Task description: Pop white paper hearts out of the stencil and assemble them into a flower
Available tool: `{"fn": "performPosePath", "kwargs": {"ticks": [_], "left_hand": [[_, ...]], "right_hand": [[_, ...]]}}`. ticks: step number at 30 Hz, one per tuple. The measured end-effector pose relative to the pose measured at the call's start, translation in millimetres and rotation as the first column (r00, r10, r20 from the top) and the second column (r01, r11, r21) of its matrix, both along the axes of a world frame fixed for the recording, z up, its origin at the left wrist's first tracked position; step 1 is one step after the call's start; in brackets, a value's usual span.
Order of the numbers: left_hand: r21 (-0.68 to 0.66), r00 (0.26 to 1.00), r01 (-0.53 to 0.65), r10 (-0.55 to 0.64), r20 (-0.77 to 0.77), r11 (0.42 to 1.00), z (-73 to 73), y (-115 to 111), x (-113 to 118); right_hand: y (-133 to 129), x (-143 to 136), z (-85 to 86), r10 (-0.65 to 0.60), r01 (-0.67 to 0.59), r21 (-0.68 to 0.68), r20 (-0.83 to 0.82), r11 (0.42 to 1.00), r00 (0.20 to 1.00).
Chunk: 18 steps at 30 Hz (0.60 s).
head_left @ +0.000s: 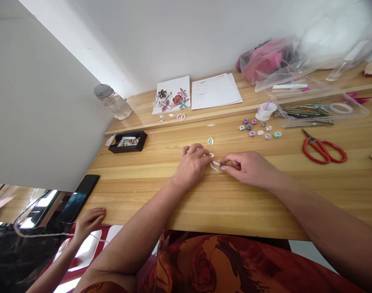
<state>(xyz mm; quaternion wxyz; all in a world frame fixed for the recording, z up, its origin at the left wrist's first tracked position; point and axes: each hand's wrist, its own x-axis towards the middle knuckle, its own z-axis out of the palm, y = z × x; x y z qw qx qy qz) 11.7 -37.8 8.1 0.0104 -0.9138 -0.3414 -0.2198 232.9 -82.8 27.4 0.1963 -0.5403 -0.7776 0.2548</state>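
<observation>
- Right hand: thumb and forefinger are closing in a narrow pinch on a small dark-blue piece, at the right end of the white slips.
- Left hand: fingers are curling down over the table, tips meeting the white slips; whether they are gripping or only pressing, cannot tell.
- White slips, petal-like: lying between the two hands.
- Leaf-shaped piece, green and white: resting just beyond the left fingertips, with thin white slivers lying farther off.
- Small bobbins, assorted colours: sitting in a cluster beyond the right hand, a white spool standing behind them.
- Scissors, red-handled: lying to the right, near the clear box, which is holding thin stems.
- Black tray: holding mixed beads, left of the hands.
- Flower ornaments: lying on white paper, beside further marked sheets.
- Bottle: standing at the far left.
- Phone: lying at the table's left edge, near another person's hand.
</observation>
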Motion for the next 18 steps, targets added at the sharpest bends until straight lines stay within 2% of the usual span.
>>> {"fn": "performPosePath", "kwargs": {"ticks": [9, 18], "left_hand": [[-0.023, 0.998, 0.002, -0.001, 0.060, 1.000, -1.2, -4.0, -5.3], [-0.035, 0.994, 0.024, -0.020, 0.103, 0.999, -6.2, -3.4, 0.2]], "right_hand": [[-0.1, -0.7, -1.6, 0.024, -0.024, 0.030, -0.007, 0.999, 1.000], [0.8, -1.1, -5.1, 0.059, -0.058, 0.068, -0.004, 0.996, 0.998]]}}
